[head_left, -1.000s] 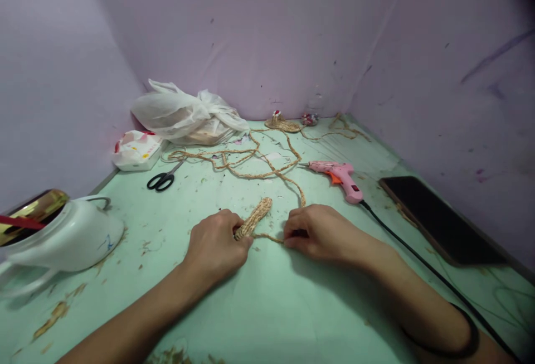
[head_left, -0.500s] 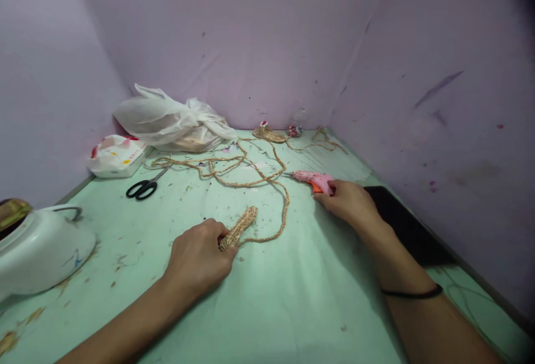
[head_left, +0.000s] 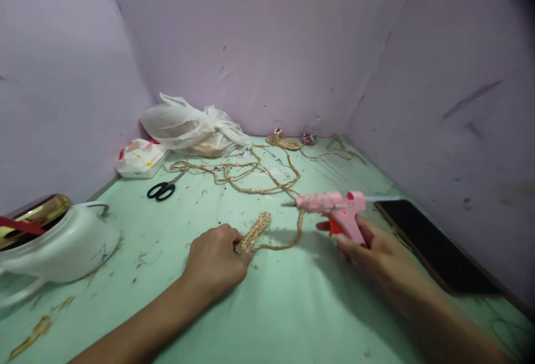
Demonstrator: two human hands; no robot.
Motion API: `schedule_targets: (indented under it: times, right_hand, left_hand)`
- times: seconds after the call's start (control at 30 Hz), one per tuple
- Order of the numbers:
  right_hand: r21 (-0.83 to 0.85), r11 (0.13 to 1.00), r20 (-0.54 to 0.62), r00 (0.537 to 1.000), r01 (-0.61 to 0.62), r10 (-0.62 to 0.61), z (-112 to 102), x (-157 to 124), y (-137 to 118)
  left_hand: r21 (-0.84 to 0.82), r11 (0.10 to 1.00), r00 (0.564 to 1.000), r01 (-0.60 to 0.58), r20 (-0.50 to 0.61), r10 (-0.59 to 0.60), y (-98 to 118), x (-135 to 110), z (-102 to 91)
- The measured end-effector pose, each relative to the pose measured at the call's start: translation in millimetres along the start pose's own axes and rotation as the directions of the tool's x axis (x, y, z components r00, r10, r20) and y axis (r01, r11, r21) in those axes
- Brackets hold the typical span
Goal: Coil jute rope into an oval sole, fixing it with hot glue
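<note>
My left hand (head_left: 219,261) is closed on one end of a small sole-shaped piece of coiled, braided rope (head_left: 256,231), pressed near the table. From that piece a long tan braided rope (head_left: 261,191) runs off and lies in loose loops farther back. In my right hand (head_left: 368,244) is a pink hot glue gun (head_left: 330,203), raised above the table with its nozzle pointing left and its red light lit. My fingers wrap its handle by the orange trigger, and a clear glue stick (head_left: 382,198) sticks out behind.
Black-handled scissors (head_left: 162,190) lie left of the rope. Behind are a white box (head_left: 142,159), a plastic bag (head_left: 196,130), a finished-looking rope slipper (head_left: 283,140) and small beads (head_left: 308,139). A white pot (head_left: 71,244) stands left; a dark phone (head_left: 434,250) lies right.
My right hand has lifted the glue gun off the table and brought it nearer to me. My left hand keeps hold of the rope piece; the whole view has shifted slightly.
</note>
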State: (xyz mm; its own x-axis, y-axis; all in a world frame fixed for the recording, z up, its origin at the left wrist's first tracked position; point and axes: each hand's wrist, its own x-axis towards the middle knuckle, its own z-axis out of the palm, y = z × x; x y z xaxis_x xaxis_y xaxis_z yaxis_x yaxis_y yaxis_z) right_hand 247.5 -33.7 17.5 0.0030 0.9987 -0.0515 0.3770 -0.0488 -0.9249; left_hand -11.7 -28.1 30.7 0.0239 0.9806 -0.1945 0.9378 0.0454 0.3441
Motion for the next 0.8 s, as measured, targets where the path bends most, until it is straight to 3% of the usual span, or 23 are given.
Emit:
schedule_targets:
  times: [0.13, 0.43, 0.8]
  right_hand:
    - [0.011, 1.0, 0.104, 0.994, -0.017, 0.016, 15.9, -19.8, 9.6]
    - [-0.001, 0.991, 0.134, 0.982, 0.135, -0.133, 29.5, -22.3, 9.4]
    - [-0.113, 0.976, 0.177, 0.97, 0.187, -0.166, 34.6, -24.8, 17.9]
  left_hand:
    - [-0.026, 1.0, 1.0, 0.012, 0.025, -0.011, -1.5, 1.2, -1.8]
    - [-0.028, 1.0, 0.999, 0.007, 0.035, -0.006, -4.0, 2.7, -1.2]
    - [0.004, 1.0, 1.0, -0.013, 0.027, 0.013, -4.5, 1.9, -0.3]
